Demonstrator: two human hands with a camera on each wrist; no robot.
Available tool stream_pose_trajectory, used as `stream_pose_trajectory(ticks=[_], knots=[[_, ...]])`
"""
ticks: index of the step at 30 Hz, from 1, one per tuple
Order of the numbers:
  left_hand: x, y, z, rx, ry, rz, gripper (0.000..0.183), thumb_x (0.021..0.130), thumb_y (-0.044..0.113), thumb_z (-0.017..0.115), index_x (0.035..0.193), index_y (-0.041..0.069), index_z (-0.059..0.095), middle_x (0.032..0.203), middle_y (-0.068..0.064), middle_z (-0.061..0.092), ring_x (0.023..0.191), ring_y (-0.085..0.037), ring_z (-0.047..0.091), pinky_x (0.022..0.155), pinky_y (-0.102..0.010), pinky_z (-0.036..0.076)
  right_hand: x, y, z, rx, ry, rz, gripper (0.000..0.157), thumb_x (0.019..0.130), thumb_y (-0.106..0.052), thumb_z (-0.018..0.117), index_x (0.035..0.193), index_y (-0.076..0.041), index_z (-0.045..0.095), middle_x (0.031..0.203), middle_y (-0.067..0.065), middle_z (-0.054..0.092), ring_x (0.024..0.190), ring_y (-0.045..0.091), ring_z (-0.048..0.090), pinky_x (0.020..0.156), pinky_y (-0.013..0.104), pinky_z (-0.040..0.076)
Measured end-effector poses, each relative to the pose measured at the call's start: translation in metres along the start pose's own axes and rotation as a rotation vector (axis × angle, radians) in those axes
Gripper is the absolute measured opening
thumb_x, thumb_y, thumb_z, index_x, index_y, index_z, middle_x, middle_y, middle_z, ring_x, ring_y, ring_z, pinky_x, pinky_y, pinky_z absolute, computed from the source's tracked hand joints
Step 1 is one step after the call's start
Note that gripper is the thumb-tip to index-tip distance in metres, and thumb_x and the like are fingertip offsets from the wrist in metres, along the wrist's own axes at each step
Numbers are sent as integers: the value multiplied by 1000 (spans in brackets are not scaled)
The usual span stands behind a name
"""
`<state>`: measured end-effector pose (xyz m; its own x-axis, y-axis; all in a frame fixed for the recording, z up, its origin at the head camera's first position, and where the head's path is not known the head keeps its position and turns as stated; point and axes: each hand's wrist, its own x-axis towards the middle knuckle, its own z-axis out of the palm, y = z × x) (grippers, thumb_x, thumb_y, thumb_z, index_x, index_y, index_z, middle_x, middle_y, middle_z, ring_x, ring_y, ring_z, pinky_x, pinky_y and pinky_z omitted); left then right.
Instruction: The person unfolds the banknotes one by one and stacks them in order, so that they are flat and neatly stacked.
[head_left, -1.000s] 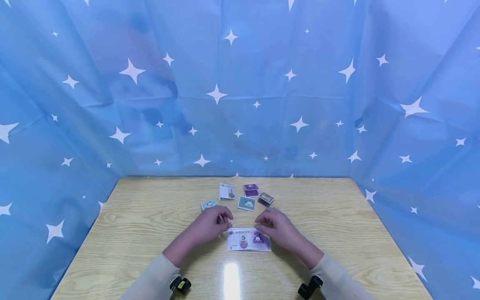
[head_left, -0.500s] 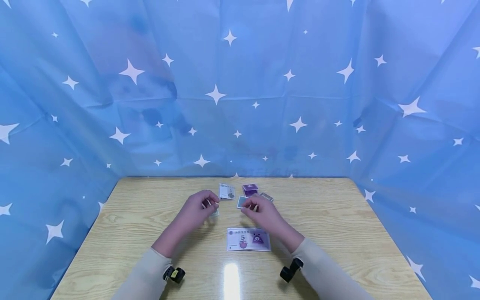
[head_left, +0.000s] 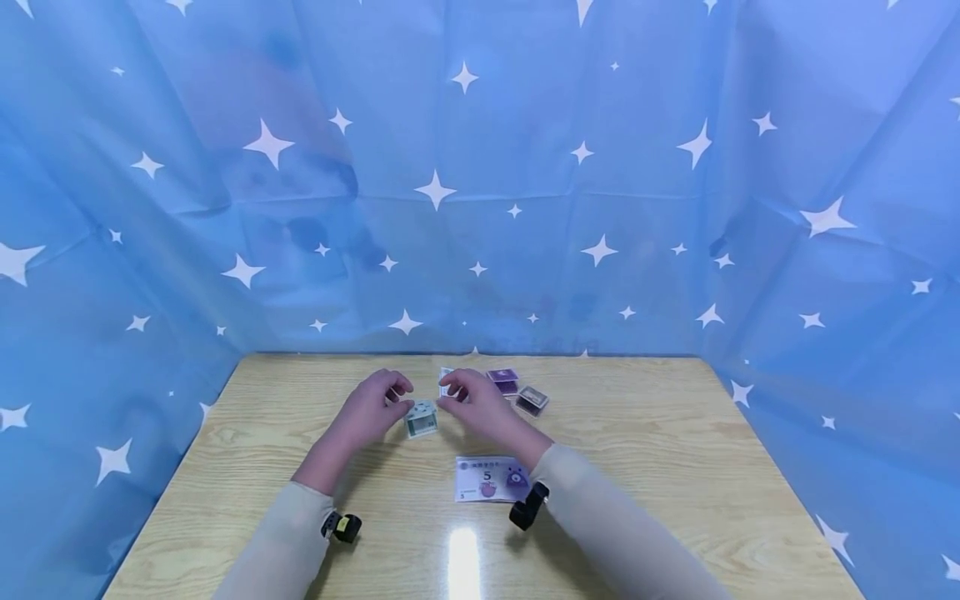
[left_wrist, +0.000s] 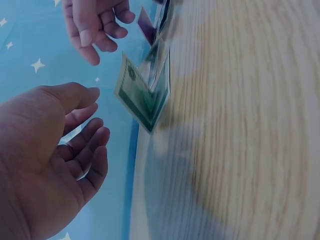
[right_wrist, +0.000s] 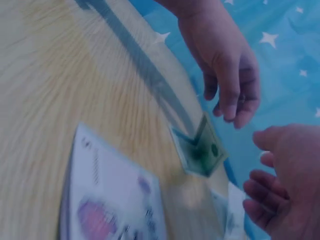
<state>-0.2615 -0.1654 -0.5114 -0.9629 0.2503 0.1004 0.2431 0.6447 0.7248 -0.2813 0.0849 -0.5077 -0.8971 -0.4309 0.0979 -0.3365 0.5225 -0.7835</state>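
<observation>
— Hands moved?
— Yes: I see both gone beyond the unfolded note (head_left: 495,479); left hand (head_left: 372,411) and right hand (head_left: 476,406), loosely open and empty, flank the folded green note (head_left: 421,419).

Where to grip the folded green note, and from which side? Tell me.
Pinch the raised upper flap of the green note near its free edge, coming from above. It stands tented on the table, between the left hand and right hand, so that flap is clear.
</observation>
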Motion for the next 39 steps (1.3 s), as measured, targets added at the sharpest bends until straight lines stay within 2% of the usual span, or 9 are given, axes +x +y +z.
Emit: stream_pose_trajectory(ticks=[5, 8, 11, 15, 19, 24, 31, 39], knots=[[3, -7, -1, 11, -14, -20, 29, 105, 18, 77, 130, 4, 71, 127, -16, 68, 115, -32, 68, 99, -52, 59, 15, -9, 7, -21, -26, 7, 38, 106, -24, 77, 138, -5, 70, 123, 11, 71, 104, 19, 67, 90, 38, 60], [4, -10, 1, -11, -28, -28, 33, 105, 20, 78, 133, 4, 70, 129, -14, 67, 118, -33, 67, 100, -53, 58, 22, -10, 11, -43, -54, 21, 39, 106, -24, 78, 139, -5, 71, 124, 10, 69, 104, 19, 66, 88, 37, 59], [6, -13, 3, -41, -57, -39, 37, 104, 21, 79, 136, 5, 69, 132, -13, 66, 123, -34, 65, 104, -54, 57, 27, -8, 16, -60, -89, 36, 40, 105, -25, 79, 139, -6, 71, 123, 8, 67, 103, 18, 65, 89, 36, 59], [7, -17, 7, -29, -98, -35, 44, 103, 22, 81, 139, 4, 66, 133, -14, 64, 126, -35, 63, 109, -55, 54, 30, -5, 21, -59, -121, 49, 43, 104, -23, 80, 141, -5, 70, 124, 13, 66, 105, 21, 65, 91, 39, 59], [8, -20, 10, 5, -126, -19, 48, 100, 22, 84, 139, 0, 65, 128, -15, 63, 120, -32, 63, 107, -54, 54, 31, -1, 25, -74, -150, 53, 44, 102, -21, 82, 141, -4, 70, 123, 14, 65, 104, 21, 64, 93, 39, 59], [8, -22, 11, 45, -160, 9, 54, 97, 23, 88, 137, -4, 65, 120, -14, 61, 107, -26, 57, 98, -50, 53, 31, 1, 31, -112, -177, 61, 44, 101, -20, 84, 141, -5, 71, 119, 10, 63, 101, 19, 62, 88, 36, 58], [9, -27, 16, 77, -165, 27, 49, 94, 22, 90, 133, 2, 68, 110, -8, 55, 98, -21, 50, 87, -42, 47, 31, 5, 33, -159, -199, 24, 40, 100, -18, 85, 137, -6, 75, 124, 9, 61, 100, 18, 60, 87, 35, 56], [9, -31, 21, 39, -159, -7, 41, 95, 19, 90, 129, 7, 69, 114, -7, 57, 101, -22, 52, 91, -43, 49, 29, 10, 35, -161, -199, 16, 37, 101, -19, 84, 136, -8, 76, 124, 5, 60, 97, 15, 59, 84, 31, 55]])
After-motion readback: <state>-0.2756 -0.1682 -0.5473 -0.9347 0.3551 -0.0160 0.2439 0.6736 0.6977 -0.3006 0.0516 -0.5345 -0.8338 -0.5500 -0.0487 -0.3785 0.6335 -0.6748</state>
